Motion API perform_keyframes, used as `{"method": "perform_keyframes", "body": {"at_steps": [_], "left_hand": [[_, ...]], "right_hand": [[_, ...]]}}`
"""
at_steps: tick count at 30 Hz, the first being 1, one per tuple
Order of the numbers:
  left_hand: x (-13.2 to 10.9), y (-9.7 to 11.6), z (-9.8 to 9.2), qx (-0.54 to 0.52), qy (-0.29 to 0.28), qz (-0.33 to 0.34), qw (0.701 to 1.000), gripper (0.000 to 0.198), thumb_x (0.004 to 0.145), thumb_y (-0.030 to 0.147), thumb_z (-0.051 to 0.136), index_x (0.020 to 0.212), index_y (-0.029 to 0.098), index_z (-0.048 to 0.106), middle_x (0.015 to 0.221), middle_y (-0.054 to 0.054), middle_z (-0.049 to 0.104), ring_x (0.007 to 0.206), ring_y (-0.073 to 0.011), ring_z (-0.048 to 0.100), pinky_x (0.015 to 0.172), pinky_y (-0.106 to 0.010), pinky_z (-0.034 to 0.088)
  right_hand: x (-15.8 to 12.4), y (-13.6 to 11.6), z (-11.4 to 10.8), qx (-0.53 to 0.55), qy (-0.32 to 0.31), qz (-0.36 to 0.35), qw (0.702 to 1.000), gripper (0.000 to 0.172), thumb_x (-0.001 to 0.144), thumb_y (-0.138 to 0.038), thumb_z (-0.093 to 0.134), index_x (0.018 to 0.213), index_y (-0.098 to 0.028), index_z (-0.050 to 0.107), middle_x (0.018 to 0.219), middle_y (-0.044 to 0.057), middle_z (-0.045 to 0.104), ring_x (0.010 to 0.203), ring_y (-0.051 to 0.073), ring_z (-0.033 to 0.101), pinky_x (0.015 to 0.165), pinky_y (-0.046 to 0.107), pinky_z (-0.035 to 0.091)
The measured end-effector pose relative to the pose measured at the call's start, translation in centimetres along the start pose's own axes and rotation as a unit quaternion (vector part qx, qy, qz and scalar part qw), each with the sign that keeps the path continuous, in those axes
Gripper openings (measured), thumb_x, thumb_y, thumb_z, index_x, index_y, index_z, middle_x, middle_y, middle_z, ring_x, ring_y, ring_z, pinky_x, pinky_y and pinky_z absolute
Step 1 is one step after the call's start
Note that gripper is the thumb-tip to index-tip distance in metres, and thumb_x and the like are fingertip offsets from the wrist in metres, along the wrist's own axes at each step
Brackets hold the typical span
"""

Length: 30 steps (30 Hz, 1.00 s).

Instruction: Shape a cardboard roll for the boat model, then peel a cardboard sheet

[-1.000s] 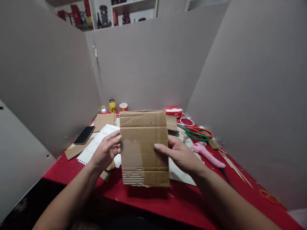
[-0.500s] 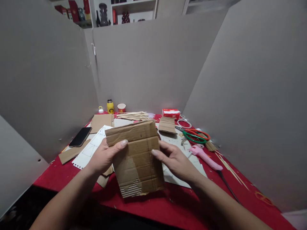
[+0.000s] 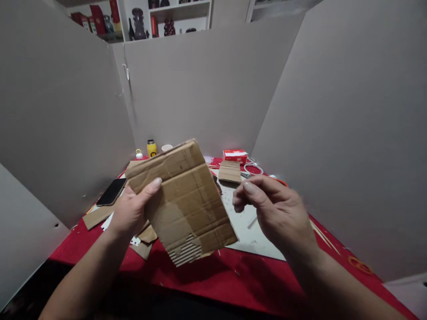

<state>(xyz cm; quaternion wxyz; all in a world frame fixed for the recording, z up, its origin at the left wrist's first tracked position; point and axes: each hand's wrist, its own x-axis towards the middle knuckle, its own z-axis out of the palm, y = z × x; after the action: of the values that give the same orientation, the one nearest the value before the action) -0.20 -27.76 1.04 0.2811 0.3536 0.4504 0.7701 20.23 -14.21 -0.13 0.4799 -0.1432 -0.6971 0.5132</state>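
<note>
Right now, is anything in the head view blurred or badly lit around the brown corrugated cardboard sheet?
Head view: the right hand is smeared by motion blur; the left hand and the brown corrugated cardboard sheet it grips are sharp. Head view: dim light, a dark shadow on the red tablecloth under the sheet; no glare.

No text legible (red box [image 3: 235, 155] blurred).

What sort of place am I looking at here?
Probably a home craft corner. A red table is screened by grey boards, the left hand holds a cardboard sheet above scraps, and shelves of ornaments show behind.
</note>
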Motion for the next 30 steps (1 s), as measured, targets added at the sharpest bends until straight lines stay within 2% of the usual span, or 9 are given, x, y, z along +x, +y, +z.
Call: {"method": "perform_keyframes", "body": {"at_steps": [2, 4, 7, 9, 12, 16, 20, 23, 30], "left_hand": [[0.6, 0.8, 0.3, -0.015, 0.032, 0.010, 0.999, 0.042, 0.069, 0.029, 0.079, 0.109, 0.020, 0.067, 0.095, -0.006, 0.075, 0.096, -0.0304, 0.069, 0.083, -0.037, 0.058], [1.4, 1.3, 0.4, -0.022, 0.055, 0.013, 0.998, 0.034, 0.068, 0.028, 0.079, 0.098, 0.016, 0.069, 0.086, -0.006, 0.076, 0.094, -0.0302, 0.070, 0.083, -0.037, 0.058], [2.5, 1.3, 0.3, -0.029, 0.081, 0.000, 0.996, 0.026, 0.068, 0.026, 0.077, 0.090, 0.014, 0.070, 0.076, -0.004, 0.075, 0.089, -0.0281, 0.071, 0.082, -0.037, 0.058], [2.7, 0.8, 0.6, -0.050, 0.094, -0.010, 0.994, 0.023, 0.069, 0.026, 0.074, 0.088, 0.015, 0.070, 0.077, -0.003, 0.075, 0.089, -0.0269, 0.071, 0.083, -0.037, 0.058], [1.9, -0.4, 1.4, -0.093, 0.084, -0.044, 0.991, 0.021, 0.071, 0.031, 0.069, 0.085, 0.015, 0.069, 0.084, -0.005, 0.076, 0.096, -0.0288, 0.069, 0.086, -0.040, 0.056], [-0.4, -1.8, 2.2, -0.108, -0.017, -0.148, 0.983, 0.033, 0.071, 0.041, 0.068, 0.090, 0.014, 0.069, 0.087, -0.010, 0.075, 0.105, -0.0354, 0.065, 0.089, -0.046, 0.054], [-2.3, -2.8, 2.4, -0.120, -0.077, -0.101, 0.985, 0.048, 0.077, 0.055, 0.060, 0.109, 0.021, 0.065, 0.108, -0.009, 0.071, 0.114, -0.0337, 0.059, 0.094, -0.047, 0.050], [-3.0, -4.0, 2.8, -0.057, -0.109, -0.051, 0.991, 0.042, 0.081, 0.041, 0.065, 0.119, 0.025, 0.061, 0.121, -0.006, 0.066, 0.119, -0.0286, 0.055, 0.100, -0.042, 0.045], [-2.1, -5.5, 3.4, -0.003, -0.064, -0.033, 0.997, 0.020, 0.084, 0.031, 0.064, 0.097, 0.018, 0.069, 0.097, -0.006, 0.073, 0.099, -0.0250, 0.064, 0.085, -0.034, 0.050]], "right_hand": [[0.2, 0.2, 0.0, -0.031, -0.003, 0.024, 0.999, 0.026, 0.086, -0.048, 0.062, 0.088, -0.022, 0.065, 0.077, 0.002, 0.066, 0.068, 0.014, 0.061, 0.061, 0.025, 0.052], [0.3, 0.6, -0.1, -0.043, -0.077, 0.077, 0.993, 0.035, 0.083, -0.054, 0.061, 0.091, -0.020, 0.067, 0.082, 0.004, 0.068, 0.070, 0.015, 0.063, 0.059, 0.025, 0.052], [-0.1, 1.2, 0.2, 0.004, -0.224, 0.178, 0.958, 0.042, 0.082, -0.057, 0.061, 0.077, -0.016, 0.066, 0.068, 0.003, 0.066, 0.055, 0.012, 0.060, 0.051, 0.024, 0.049], [-0.5, 1.4, 0.8, 0.062, -0.250, 0.215, 0.942, 0.043, 0.081, -0.055, 0.062, 0.072, -0.014, 0.063, 0.060, 0.001, 0.062, 0.047, 0.010, 0.057, 0.047, 0.022, 0.048], [-1.1, 1.8, 1.9, 0.135, -0.198, 0.235, 0.942, 0.041, 0.081, -0.054, 0.064, 0.074, -0.014, 0.062, 0.061, 0.001, 0.064, 0.045, 0.008, 0.056, 0.045, 0.020, 0.047], [-1.3, 2.6, 2.9, 0.190, -0.131, 0.232, 0.945, 0.041, 0.081, -0.054, 0.064, 0.075, -0.013, 0.062, 0.061, 0.001, 0.065, 0.041, 0.006, 0.053, 0.040, 0.017, 0.044], [-1.0, 3.1, 3.1, 0.221, -0.047, 0.217, 0.950, 0.040, 0.078, -0.054, 0.067, 0.074, -0.013, 0.063, 0.061, 0.002, 0.066, 0.039, 0.007, 0.051, 0.037, 0.017, 0.042], [-1.0, 3.0, 3.3, 0.247, 0.004, 0.219, 0.944, 0.039, 0.076, -0.053, 0.069, 0.077, -0.014, 0.062, 0.064, 0.002, 0.068, 0.041, 0.007, 0.052, 0.037, 0.017, 0.043], [-2.2, 3.6, 3.8, 0.219, -0.058, 0.231, 0.946, 0.040, 0.079, -0.056, 0.065, 0.076, -0.016, 0.060, 0.064, 0.003, 0.068, 0.046, 0.010, 0.057, 0.042, 0.020, 0.048]]}}
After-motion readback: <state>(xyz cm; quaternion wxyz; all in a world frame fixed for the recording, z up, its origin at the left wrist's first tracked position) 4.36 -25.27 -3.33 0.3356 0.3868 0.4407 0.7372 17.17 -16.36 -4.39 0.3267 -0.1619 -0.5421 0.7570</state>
